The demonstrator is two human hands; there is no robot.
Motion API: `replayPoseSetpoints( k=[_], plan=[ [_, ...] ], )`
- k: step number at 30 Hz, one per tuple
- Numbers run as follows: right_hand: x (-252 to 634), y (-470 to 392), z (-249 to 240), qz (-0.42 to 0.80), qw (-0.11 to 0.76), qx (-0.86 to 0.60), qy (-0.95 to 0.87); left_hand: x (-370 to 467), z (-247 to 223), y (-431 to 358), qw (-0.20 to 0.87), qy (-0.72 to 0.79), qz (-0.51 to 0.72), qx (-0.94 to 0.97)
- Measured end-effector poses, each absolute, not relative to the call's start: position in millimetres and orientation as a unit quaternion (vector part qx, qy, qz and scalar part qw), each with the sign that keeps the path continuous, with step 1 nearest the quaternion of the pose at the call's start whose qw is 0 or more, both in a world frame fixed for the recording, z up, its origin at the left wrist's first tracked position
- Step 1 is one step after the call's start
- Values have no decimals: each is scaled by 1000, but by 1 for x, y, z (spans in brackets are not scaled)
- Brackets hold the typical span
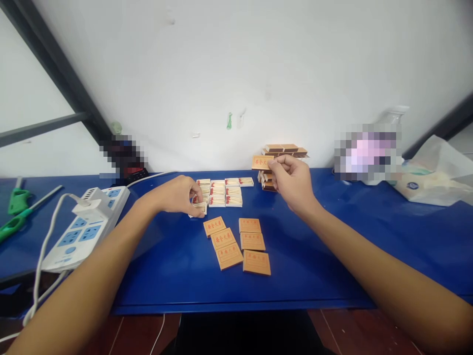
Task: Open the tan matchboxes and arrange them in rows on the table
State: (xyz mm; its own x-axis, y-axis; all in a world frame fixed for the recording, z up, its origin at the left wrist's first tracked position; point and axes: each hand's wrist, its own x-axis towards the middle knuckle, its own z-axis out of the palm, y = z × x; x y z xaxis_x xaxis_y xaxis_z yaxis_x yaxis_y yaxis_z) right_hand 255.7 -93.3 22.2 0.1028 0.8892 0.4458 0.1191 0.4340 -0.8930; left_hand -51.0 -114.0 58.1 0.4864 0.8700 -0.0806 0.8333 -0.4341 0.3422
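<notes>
Between the thumb and fingers of my right hand (291, 178) is an orange matchbox cover (261, 162) with red lettering, held up in front of a stack of matchboxes (283, 149). My left hand (182, 195) grips a white matchbox tray (200, 208) filled with matches, at the near left corner of a group of similar open trays (217, 193). The matches in those trays have red heads. Nearer to me, several orange matchbox covers (223, 238) lie in two columns, labels up.
A white power strip (94, 229) with a plugged-in charger and cables lies at the left, beside green-handled tools (18, 202). A plastic bag (432, 172) rests at the right. Behind the blue table (314, 261) stands a white wall.
</notes>
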Motion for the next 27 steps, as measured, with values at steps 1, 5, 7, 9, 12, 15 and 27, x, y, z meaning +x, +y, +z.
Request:
replayPoseSetpoints(
  k=[1, 5, 7, 9, 12, 15, 27],
  plan=[
    [256, -93, 22, 313, 606, -428, -593, -51, 57, -114, 165, 497, 60, 850],
    [260, -92, 24, 289, 603, -433, -605, -53, 52, -113, 159, 458, 106, 868],
    [264, -88, 25, 272, 608, -444, -600, -52, 49, -112, 168, 454, 117, 867],
    [270, -81, 26, 255, 612, -460, -591, -50, 48, -111, 177, 453, 133, 863],
    [281, -67, 25, 228, 603, -496, -582, -43, 47, -114, 188, 446, 167, 859],
    [291, -55, 20, 196, 569, -544, -584, -33, 47, -120, 199, 429, 179, 863],
    [294, -56, 15, -2, 539, -577, -614, -19, 40, -127, 200, 412, 192, 868]
  ],
)
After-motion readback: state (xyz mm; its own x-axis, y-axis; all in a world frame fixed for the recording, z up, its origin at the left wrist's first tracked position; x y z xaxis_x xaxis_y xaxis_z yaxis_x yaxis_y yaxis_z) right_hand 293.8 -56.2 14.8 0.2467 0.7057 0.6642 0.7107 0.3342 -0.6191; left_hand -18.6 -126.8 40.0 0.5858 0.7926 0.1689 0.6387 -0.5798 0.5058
